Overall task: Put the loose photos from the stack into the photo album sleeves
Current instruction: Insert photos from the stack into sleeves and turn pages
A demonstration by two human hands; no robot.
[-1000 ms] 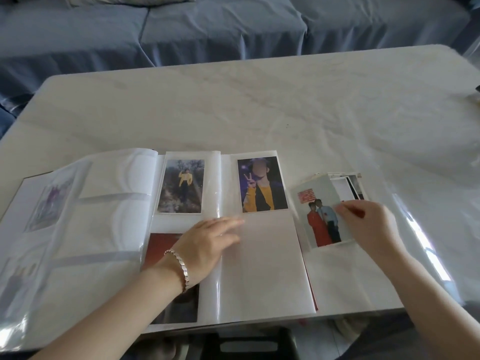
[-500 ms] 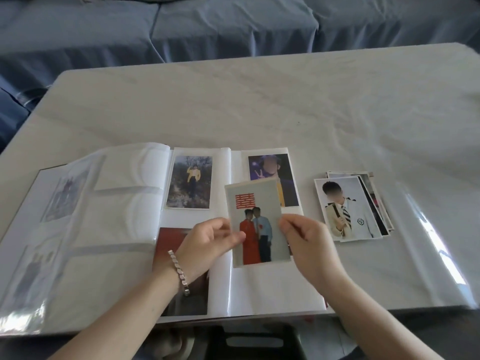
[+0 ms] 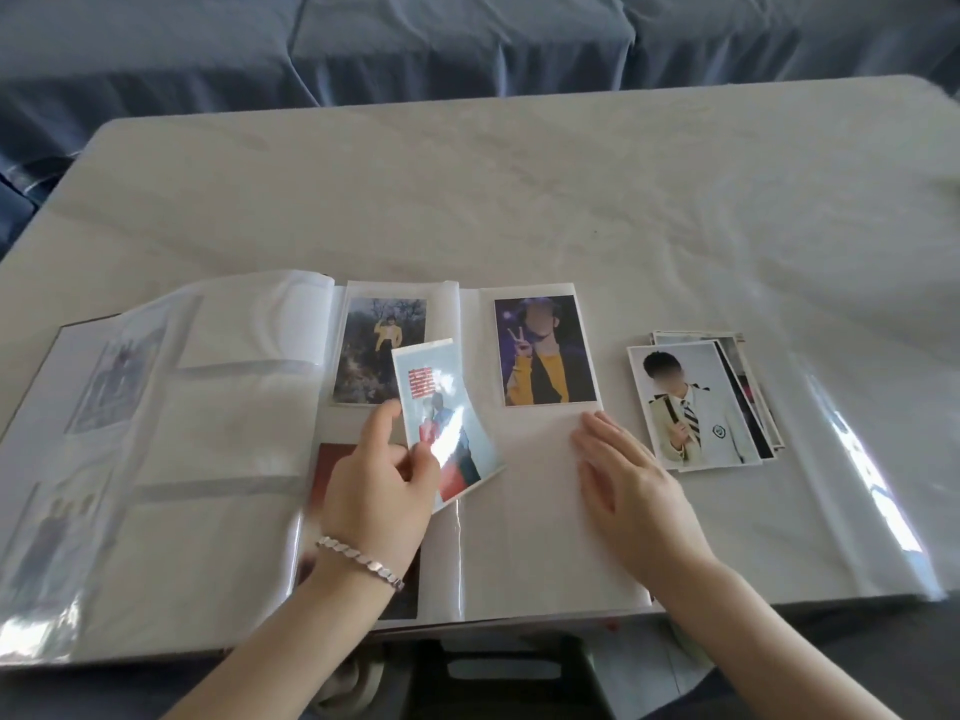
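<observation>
Photo [image 3: 441, 402] between fingers [image 3: 382, 426] of left hand [image 3: 374, 496], above open album [image 3: 519, 511].

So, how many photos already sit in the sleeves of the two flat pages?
3: the outdoor photo top left, the dark reddish photo below it, partly under the left hand, and the peace-sign photo top right. The curled leaves at left hold fainter ones.

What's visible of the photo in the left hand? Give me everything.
The photo is a glossy print with a white border: pale background, red block symbol near the top, figures in red and blue below, crossed by glare. It is slightly curled, tilted, held above the centre fold of the album, overlapping a sleeved outdoor photo. The left hand pinches its lower left edge.
</observation>
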